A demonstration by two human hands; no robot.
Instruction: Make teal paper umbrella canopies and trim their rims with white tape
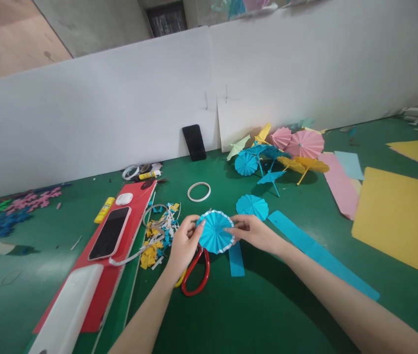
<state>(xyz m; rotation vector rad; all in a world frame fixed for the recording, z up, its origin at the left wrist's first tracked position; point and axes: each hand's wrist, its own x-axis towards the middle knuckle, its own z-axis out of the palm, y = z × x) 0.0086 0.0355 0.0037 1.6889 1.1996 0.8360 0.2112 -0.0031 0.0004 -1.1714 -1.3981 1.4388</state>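
Observation:
A pleated blue paper disc (215, 231) with a white strip along its rim is held between both hands just above the green table (267, 314). My left hand (185, 244) pinches its left edge, fingers closed on it. My right hand (253, 232) grips the right edge the same way. Red-handled scissors (196, 274) lie directly under the disc. A second pleated blue disc (252, 206) rests just behind my right hand. Blue paper strips (319, 253) run out to the right beneath my right forearm.
A heap of finished paper umbrellas (282, 152) sits by the white partition (120, 108). Yellow sheets (400, 221) and pink paper (337, 182) lie right. A phone (110, 232) rests on a red board, with paper scraps (157, 236), a tape ring (199, 191) and a glue stick (104, 209) nearby.

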